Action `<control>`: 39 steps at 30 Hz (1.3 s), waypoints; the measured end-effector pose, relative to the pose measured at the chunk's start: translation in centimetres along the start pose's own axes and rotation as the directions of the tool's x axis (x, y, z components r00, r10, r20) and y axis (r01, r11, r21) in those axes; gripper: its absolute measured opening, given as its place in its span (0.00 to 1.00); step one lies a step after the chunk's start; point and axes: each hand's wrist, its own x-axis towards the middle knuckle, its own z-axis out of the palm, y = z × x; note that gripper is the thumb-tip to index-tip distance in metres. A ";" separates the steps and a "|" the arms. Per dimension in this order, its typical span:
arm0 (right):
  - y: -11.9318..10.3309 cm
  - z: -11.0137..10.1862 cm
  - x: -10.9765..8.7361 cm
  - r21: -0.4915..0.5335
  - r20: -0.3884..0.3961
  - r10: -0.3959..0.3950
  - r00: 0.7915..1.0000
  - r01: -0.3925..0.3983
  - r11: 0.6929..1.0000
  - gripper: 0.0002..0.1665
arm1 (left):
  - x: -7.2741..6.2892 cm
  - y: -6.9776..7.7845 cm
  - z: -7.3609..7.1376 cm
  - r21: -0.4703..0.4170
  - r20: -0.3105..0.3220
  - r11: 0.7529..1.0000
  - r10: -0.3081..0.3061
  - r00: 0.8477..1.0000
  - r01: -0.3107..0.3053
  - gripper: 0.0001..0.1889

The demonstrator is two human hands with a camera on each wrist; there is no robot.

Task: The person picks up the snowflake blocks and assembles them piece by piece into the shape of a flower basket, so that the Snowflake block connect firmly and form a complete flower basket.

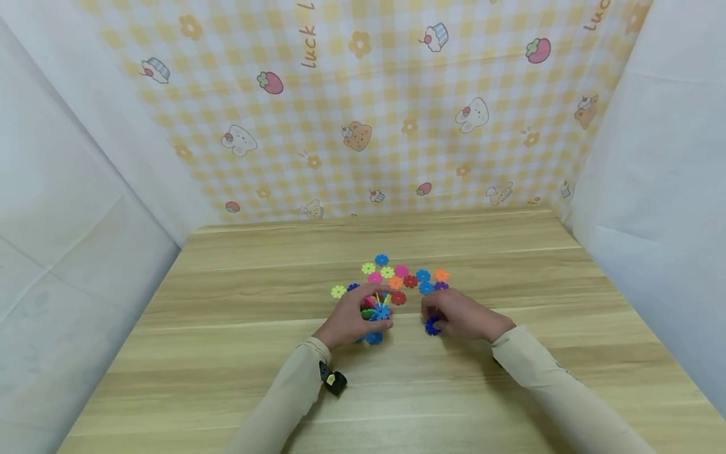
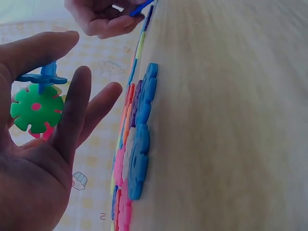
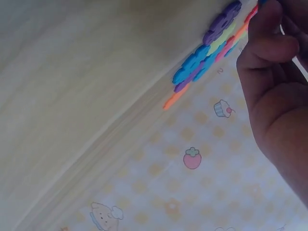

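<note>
My left hand (image 1: 346, 321) holds a cluster of interlocked plastic snowflake discs between thumb and fingers. In that cluster a blue disc (image 1: 381, 311) faces up, and a green disc (image 2: 29, 115) with pink behind it shows in the left wrist view. The middle part of the cluster is partly hidden by the fingers. To the right, my right hand (image 1: 465, 315) pinches a dark blue snowflake disc (image 1: 433, 326), apart from the cluster. The right wrist view shows the curled right fingers (image 3: 269, 48), with the disc almost wholly cut off.
Loose snowflake discs of several colours lie flat beyond the hands, among them a red disc (image 1: 410, 281), an orange disc (image 1: 442, 275) and a yellow-green disc (image 1: 338, 291). Blue discs (image 1: 374, 338) lie below the left hand. A checked cloth (image 1: 317, 126) hangs behind the wooden table (image 1: 227, 353).
</note>
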 end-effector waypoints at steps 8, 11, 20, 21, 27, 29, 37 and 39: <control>-0.2 0.1 0.5 0.157 -0.043 0.009 0.999 -0.003 0.988 0.07 | 0.0 -0.3 0.0 0.026 0.006 0.999 0.024 1.000 -0.024 0.28; -0.5 0.4 0.9 0.245 -0.090 0.016 0.996 0.006 0.969 0.07 | 0.1 -0.2 0.1 0.033 0.014 0.999 0.019 1.000 -0.020 0.28; -1.9 1.2 2.1 0.406 -0.248 0.028 0.968 0.078 0.910 0.10 | 0.4 0.2 0.3 0.049 0.010 0.999 0.014 1.000 -0.014 0.27; -2.1 1.2 2.1 0.403 -0.259 0.021 0.966 0.088 0.911 0.10 | 0.4 0.2 0.3 0.047 0.010 0.999 0.017 1.000 -0.018 0.27; -2.7 1.3 2.3 0.351 -0.307 -0.018 0.952 0.131 0.927 0.07 | 0.5 0.2 0.3 0.037 0.013 0.999 0.018 1.000 -0.018 0.27; -2.9 1.3 2.3 0.346 -0.316 -0.018 0.948 0.133 0.929 0.06 | 0.5 0.3 0.3 0.034 0.013 0.999 0.020 1.000 -0.020 0.27; -3.5 1.7 2.3 0.282 -0.408 -0.026 0.913 0.153 0.947 0.06 | 0.6 0.8 0.6 -0.005 0.084 1.000 0.031 0.996 -0.031 0.25; -3.7 1.8 2.4 0.240 -0.440 -0.053 0.896 0.174 0.955 0.06 | 0.7 0.9 0.6 -0.012 0.097 1.000 0.028 0.995 -0.027 0.25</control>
